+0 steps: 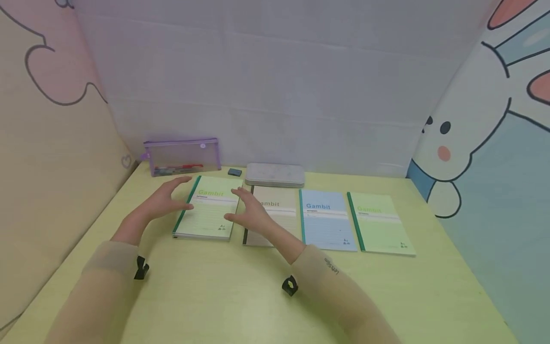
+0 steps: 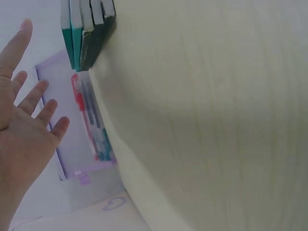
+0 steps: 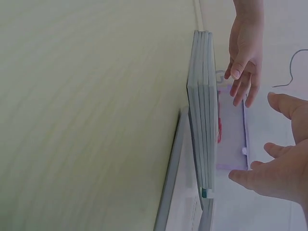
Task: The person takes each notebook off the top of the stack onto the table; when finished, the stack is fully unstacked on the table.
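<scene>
We note both hands poised either side of the stack of green notebooks (image 1: 209,207) near the table's (image 1: 223,296) far-left part. Left hand (image 1: 165,199) at its left edge, right hand (image 1: 251,213) at its right, fingers (image 2: 36,103) straight and spread, holding nothing; contact cannot be told. The right wrist view shows several books stacked. We judge the step as squaring or gripping the stack. Next, both palms must close evenly on its sides. Three single notebooks lie rightward; a pencil pouch (image 1: 182,156) stands at the far edge.

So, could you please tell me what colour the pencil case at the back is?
Clear with purple trim; the pencil case shows best in the head view.
</scene>
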`<control>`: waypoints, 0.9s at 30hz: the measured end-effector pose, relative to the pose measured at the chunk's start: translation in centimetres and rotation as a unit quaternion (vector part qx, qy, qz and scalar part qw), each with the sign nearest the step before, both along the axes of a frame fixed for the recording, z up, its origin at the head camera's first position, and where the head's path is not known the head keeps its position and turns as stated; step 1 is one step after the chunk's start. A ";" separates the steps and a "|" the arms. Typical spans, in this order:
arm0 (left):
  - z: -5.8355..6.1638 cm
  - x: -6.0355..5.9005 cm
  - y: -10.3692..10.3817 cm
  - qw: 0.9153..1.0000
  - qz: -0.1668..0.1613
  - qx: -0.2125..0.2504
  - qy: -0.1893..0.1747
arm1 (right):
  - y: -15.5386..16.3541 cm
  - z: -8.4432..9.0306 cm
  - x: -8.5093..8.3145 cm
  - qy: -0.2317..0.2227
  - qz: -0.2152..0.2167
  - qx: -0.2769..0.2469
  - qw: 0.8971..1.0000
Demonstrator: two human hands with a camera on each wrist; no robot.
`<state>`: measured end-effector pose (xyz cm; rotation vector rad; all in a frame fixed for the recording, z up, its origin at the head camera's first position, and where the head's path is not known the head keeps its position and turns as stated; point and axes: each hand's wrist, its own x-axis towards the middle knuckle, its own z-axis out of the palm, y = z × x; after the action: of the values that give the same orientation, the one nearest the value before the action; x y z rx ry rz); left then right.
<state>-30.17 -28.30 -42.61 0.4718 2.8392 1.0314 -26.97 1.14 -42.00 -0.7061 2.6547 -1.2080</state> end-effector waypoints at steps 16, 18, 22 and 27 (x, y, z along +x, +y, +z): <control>-2.1 -0.1 -1.8 0.997 -0.021 -0.016 -0.075 | -2.5 -2.7 -0.7 -0.057 -0.029 0.061 0.996; -2.2 0.0 -1.8 0.996 -0.023 -0.008 -0.081 | -2.4 -2.8 -0.9 -0.054 -0.030 0.062 0.996; -2.4 0.1 -2.0 0.996 -0.019 -0.005 -0.086 | -2.3 -3.0 -1.2 -0.054 -0.022 0.074 0.996; -2.3 0.2 -1.7 0.996 -0.019 -0.017 -0.087 | -2.1 -3.1 -1.3 -0.063 -0.006 0.077 0.995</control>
<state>-30.01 -30.03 -44.89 0.4094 2.6805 0.9650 -28.32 -0.93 -45.13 -0.5710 2.6155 -1.0017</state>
